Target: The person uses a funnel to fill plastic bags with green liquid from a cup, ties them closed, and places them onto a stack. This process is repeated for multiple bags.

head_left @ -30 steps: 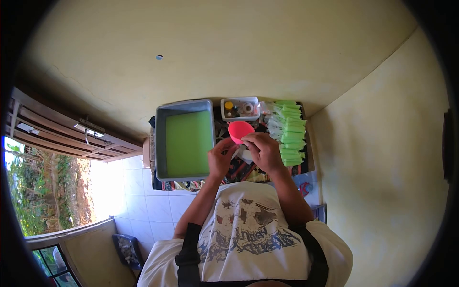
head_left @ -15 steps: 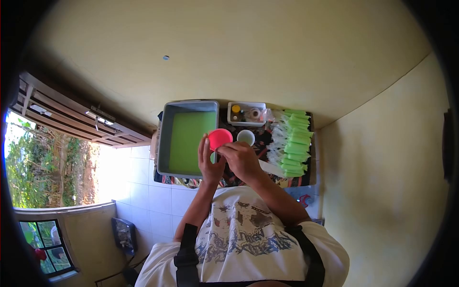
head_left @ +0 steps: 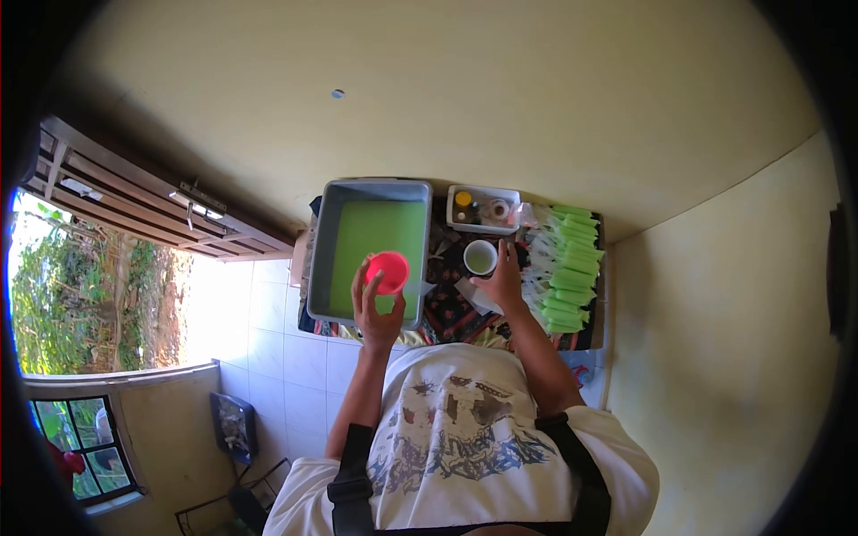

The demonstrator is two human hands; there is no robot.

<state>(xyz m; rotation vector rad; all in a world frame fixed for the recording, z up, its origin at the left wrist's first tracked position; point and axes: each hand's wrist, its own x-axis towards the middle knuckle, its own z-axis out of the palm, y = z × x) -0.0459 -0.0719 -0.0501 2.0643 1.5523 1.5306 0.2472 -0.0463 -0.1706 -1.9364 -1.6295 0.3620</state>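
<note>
My left hand (head_left: 377,308) holds a red funnel (head_left: 388,272) by its sides, wide mouth up, over the front right part of a grey tub (head_left: 326,259) of green liquid (head_left: 375,228). The funnel's underside is hidden. A white cup (head_left: 468,268) with green liquid inside stands on the patterned cloth (head_left: 447,308) right of the tub. At the cup's right side is my right hand (head_left: 503,279), its thumb and fingers spread apart right at the rim.
Filled green plastic bags (head_left: 572,268) lie in a row on the table's right. Behind the cup, a white tray (head_left: 456,223) holds a yellow-capped bottle (head_left: 463,198) and a tape roll (head_left: 499,210). A wall runs along the back; a door (head_left: 161,192) stands at the left.
My right hand has let go of the red funnel and moved right to the white cup. My left hand has carried the funnel left, farther over the tub. The view has shifted slightly.
</note>
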